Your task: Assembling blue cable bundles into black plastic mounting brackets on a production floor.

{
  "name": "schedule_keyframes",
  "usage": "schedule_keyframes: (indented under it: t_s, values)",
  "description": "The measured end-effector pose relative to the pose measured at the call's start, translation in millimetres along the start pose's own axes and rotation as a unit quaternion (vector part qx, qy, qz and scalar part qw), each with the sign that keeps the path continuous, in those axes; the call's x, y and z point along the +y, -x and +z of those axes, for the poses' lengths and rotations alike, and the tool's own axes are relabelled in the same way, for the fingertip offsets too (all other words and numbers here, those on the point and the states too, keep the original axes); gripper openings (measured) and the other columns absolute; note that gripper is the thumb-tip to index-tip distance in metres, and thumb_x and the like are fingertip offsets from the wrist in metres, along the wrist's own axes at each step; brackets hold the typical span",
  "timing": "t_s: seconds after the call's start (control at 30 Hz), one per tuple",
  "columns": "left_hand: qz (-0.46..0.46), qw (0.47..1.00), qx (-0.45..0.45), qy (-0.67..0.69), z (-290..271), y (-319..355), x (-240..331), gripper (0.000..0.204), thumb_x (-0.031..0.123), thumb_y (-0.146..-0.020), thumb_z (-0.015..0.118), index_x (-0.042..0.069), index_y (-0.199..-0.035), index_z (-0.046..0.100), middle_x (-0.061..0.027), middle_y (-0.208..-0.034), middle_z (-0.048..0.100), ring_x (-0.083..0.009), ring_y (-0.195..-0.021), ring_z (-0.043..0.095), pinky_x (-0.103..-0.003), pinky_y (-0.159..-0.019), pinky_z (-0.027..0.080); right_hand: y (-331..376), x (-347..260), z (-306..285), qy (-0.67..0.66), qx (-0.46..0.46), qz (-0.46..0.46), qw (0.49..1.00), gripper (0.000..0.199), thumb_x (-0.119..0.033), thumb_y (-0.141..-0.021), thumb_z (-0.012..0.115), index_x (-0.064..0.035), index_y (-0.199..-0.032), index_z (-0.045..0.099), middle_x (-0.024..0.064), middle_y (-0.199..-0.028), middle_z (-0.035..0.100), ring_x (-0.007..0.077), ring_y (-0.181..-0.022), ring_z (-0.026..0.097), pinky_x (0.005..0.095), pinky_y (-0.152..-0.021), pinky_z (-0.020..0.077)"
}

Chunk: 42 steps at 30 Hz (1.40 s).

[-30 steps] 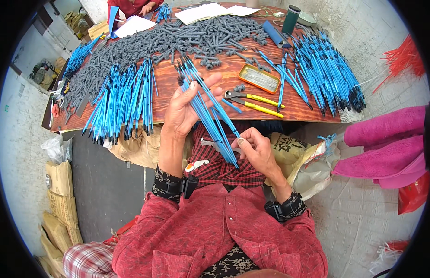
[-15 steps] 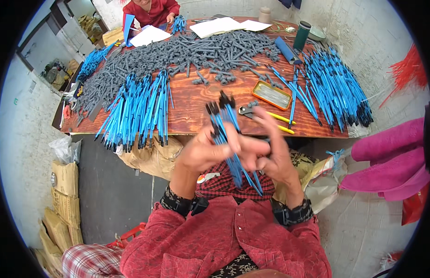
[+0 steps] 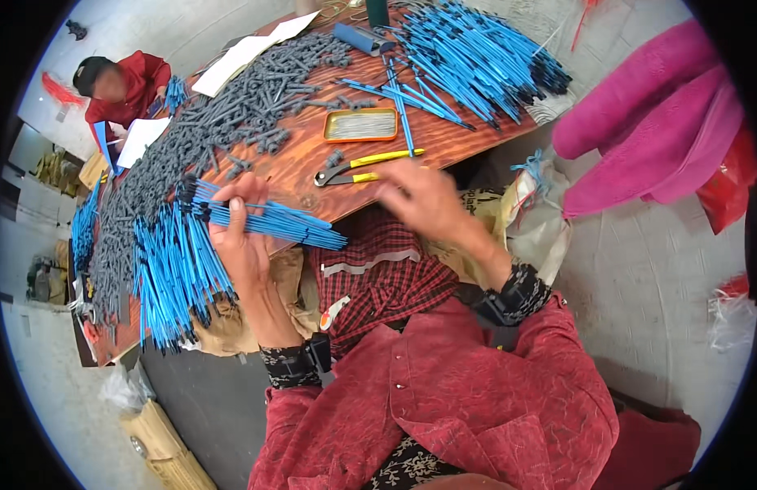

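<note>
My left hand (image 3: pixel 246 233) is closed around a bundle of thin blue rods (image 3: pixel 293 222) with black ends. It holds them sideways at the table's front edge, above a loose pile of similar blue rods (image 3: pixel 170 282). My right hand (image 3: pixel 431 204), smeared at the fingertips, hovers off the table's edge with fingers apart and nothing visible in it. Just beyond it lie yellow-handled pliers (image 3: pixel 368 167) on the table. Behind them sits a shallow orange-rimmed tin (image 3: pixel 360 112) full of thin silvery pins.
Grey ribbed plastic pieces (image 3: pixel 223 118) heap across the wooden table (image 3: pixel 301 167). A large stack of blue rods (image 3: pixel 476 61) covers the right end, near a blue box-like object (image 3: pixel 362 38). Across the table sits another person (image 3: pixel 137 82) by white papers. Pink cloth (image 3: pixel 648 122) hangs at the right.
My hands have separated: the left carried the blue rod bundle leftward and turned it sideways, while the right drew away from it. The view has swung, tilting the table.
</note>
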State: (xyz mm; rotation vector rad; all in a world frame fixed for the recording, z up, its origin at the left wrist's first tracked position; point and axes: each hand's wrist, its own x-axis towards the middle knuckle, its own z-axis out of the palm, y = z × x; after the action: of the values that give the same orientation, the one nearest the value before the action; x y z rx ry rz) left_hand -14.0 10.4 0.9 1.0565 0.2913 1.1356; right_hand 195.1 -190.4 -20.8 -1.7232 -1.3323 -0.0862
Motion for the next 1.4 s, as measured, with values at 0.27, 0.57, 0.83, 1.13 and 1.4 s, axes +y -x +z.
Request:
schedule_keyframes:
  t_s: [0.27,0.57,0.83,1.13,1.4]
  values:
    - [0.002,0.999,-0.036,0.010,10.4,-5.3,-3.6,0.052,0.009,-0.100,0.057,0.000,-0.148,0.039,-0.0217,-0.120,0.067,-0.0334,-0.115,0.065,-0.051,-0.110,0.047,-28.2,91.2,-40.2,0.182,0.092,0.117,0.972,0.031,-0.036,-0.091,0.067,-0.0059,-0.084,0.070,0.0153,-0.084,0.068,0.0362,-0.079,0.066,0.0478,-0.068,0.0495]
    - [-0.012,1.000,-0.003,0.024,1.6,-2.6,-5.4,0.034,0.009,-0.101,0.056,-0.003,-0.132,0.050,-0.0186,-0.109,0.071,-0.0341,-0.109,0.068,-0.050,-0.104,0.051,-61.2,106.8,-25.7,0.158,-0.111,0.267,0.944,0.030,-0.035,-0.084,0.060,-0.0084,-0.076,0.072,0.0144,-0.078,0.071,0.0384,-0.076,0.066,0.0495,-0.070,0.0496]
    - [-0.008,0.999,0.000,0.042,2.6,-3.5,-6.2,0.023,0.009,-0.100,0.058,0.000,-0.120,0.056,-0.0173,-0.102,0.071,-0.0331,-0.107,0.068,-0.051,-0.102,0.052,-63.9,160.3,-48.3,-0.078,0.176,0.222,0.956,0.024,-0.023,-0.094,0.054,-0.0020,-0.083,0.060,0.0039,-0.069,0.056,0.0130,-0.064,0.051,0.0322,-0.060,0.0435]
    - [-0.002,0.998,0.007,0.058,2.0,-1.9,-1.8,0.024,0.008,-0.098,0.061,0.001,-0.121,0.057,-0.0178,-0.104,0.071,-0.0329,-0.105,0.069,-0.051,-0.101,0.052,-70.7,107.3,-59.9,-0.426,0.030,0.204,0.881,0.025,-0.031,-0.101,0.057,-0.0105,-0.088,0.054,-0.0079,-0.065,0.043,0.0017,-0.052,0.032,0.0226,-0.047,0.0229]
    - [-0.027,0.997,0.043,0.053,34.0,-3.9,-2.2,0.032,0.005,-0.090,0.073,0.001,-0.119,0.060,-0.0169,-0.118,0.068,-0.0302,-0.107,0.068,-0.045,-0.102,0.053,-23.1,26.3,-22.5,-0.315,-0.040,0.121,0.941,0.014,-0.012,-0.095,0.065,-0.0035,-0.091,0.054,-0.0033,-0.070,0.053,0.0031,-0.061,0.045,0.0225,-0.056,0.0360]
